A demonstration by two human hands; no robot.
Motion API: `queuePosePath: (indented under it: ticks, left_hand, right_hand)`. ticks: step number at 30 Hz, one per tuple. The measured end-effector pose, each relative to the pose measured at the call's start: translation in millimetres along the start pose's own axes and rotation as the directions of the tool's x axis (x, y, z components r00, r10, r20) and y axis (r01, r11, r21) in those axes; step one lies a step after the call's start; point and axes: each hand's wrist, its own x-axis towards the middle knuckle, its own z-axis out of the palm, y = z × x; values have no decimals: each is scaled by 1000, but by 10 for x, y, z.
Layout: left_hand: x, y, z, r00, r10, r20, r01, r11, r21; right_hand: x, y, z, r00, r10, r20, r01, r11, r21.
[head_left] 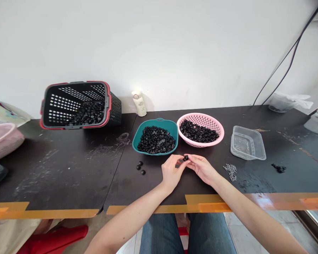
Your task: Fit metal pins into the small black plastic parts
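1. Bare forearms [140,211] cross the front edge of the table [132,190].
2. Left hand [172,173] and right hand [204,171] pinch one small black piece [186,158] inside this edge, fingers [196,159] narrow.
3. Probably light, stiff, smooth; better grip its rim.

The held piece [186,158] looks glossy plastic (the tabletop [76,176] scuffed).

Fingers [195,158] holding black part [186,158], teal tub [159,122]
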Motion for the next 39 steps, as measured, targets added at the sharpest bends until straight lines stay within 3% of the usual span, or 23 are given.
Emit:
queuePosePath:
  ticks: [15,23,28,32,39]
  left_hand:
    - [22,5,-13,997,70,20,-71,996,58]
    - [7,-15,-11,994,111,23,-113,987,112]
    - [11,0,-7,992,125,33,-128,985,115]
    - [22,-6,-16,996,90,11,-90,992,86]
    - [32,-40,-20,990,136,33,-138,989,56]
  right_hand:
    - [5,15,-11,999,-36,-4,35,997,-65]
    - [-38,-24,-3,998,-17,61,25,992,-125]
    - [-30,-34,8,994,29,101,-22,997,-69]
    - [-22,-40,15,997,8,77,-6,1000,-30]
    - [-35,-24,16,995,-13,102,8,999,50]
